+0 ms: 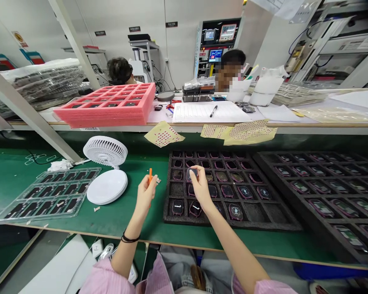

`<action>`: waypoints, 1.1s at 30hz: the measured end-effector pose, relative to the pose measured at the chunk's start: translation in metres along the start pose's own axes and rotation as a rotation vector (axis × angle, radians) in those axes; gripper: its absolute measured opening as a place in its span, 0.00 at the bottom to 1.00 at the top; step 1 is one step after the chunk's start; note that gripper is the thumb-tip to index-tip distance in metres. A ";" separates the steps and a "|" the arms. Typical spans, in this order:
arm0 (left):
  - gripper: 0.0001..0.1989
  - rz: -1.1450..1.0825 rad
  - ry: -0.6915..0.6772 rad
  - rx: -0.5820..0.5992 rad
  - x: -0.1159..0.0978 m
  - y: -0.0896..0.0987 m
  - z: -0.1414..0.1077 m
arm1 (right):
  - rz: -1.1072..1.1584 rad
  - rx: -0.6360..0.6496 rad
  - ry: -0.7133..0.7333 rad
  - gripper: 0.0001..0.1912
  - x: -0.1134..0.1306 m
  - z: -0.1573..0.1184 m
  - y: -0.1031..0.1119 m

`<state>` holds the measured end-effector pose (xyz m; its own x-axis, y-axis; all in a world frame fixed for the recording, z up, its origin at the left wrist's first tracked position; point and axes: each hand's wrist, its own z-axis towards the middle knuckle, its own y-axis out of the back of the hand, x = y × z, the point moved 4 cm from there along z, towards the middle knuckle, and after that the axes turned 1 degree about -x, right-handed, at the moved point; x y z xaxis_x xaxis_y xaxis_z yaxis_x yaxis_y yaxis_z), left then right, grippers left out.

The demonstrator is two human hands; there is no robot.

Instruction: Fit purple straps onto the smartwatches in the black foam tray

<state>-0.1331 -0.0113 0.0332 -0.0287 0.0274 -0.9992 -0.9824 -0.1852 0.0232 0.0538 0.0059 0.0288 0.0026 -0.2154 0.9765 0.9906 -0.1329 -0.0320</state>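
My left hand (pixel 146 191) is closed around a slim orange tool (pixel 150 174) whose upper end sticks up past the fingers; its exact kind is hidden. Over the black foam tray (pixel 233 221), my right hand (pixel 201 185) pinches a square, dark-faced smartwatch body (pixel 191 174) between thumb and fingers. Whether this piece still touches the tray is not clear. Rows of similar watch bodies sit in the tray's compartments around it. One watch body (pixel 195 208) below the right hand has white marks lit on its screen, and another (pixel 236 211) shows a watch face.
A second foam tray (pixel 297 196) of watch bodies lies at the right. To the left are a white fan (pixel 107 186) and a clear plastic tray (pixel 46 171) of black parts. Pink foam (pixel 102 119) and papers (pixel 199 112) rest on the shelf ahead; two people sit beyond.
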 end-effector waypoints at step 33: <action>0.23 0.167 0.093 0.465 0.002 -0.048 -0.033 | 0.354 0.228 -0.266 0.12 0.000 -0.008 0.007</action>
<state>-0.0801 -0.0348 0.0293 -0.1972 -0.0568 -0.9787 -0.9446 0.2783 0.1742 0.0601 -0.0026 0.0270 0.3499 0.0496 0.9355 0.9271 0.1253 -0.3534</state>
